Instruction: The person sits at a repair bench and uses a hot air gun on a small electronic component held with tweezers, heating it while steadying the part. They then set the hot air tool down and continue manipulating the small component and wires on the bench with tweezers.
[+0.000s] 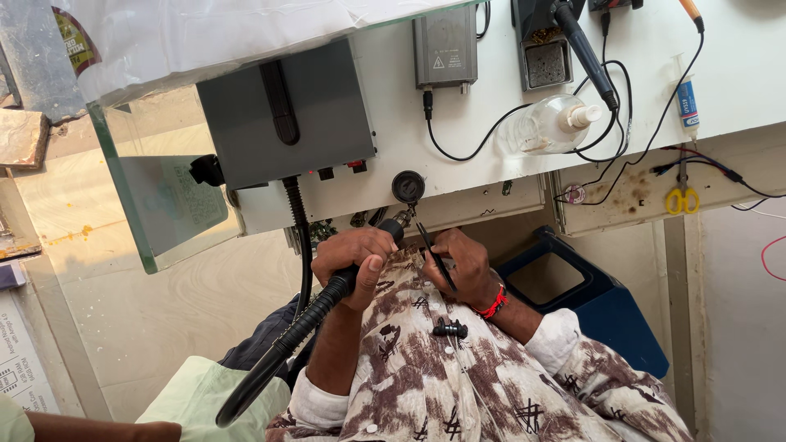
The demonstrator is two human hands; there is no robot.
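Two hands: one nozzle (360, 274), one tweezers (434, 255).

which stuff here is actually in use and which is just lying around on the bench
In use:
left hand gripping the hot-air handpiece
right hand holding black tweezers
grey rework station feeding the hose

Lying about:
clear pump bottle
yellow scissors
syringe tube
soldering iron in its stand
blue bin

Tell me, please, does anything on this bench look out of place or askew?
The clear bottle lies on its side among the black cables rather than standing. The drawer front beside the yellow scissors is stained.
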